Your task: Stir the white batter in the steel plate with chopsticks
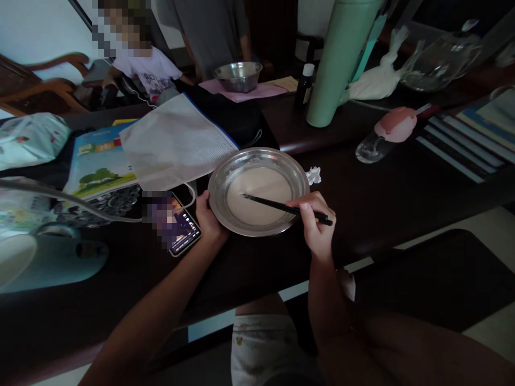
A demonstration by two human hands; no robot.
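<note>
Round shallow steel plate of pale batter sits near the dark table's front edge; left hand curls on its near-left rim, seemingly steadying it; right hand, fingers pinched on black chopsticks, tips in batter; phone just left.

On the dark table, the left hand grips the near-left rim of a steel plate of pale batter. The right hand holds black chopsticks, tips in the batter. A phone lies just left of the plate; a green flask stands far right.
</note>
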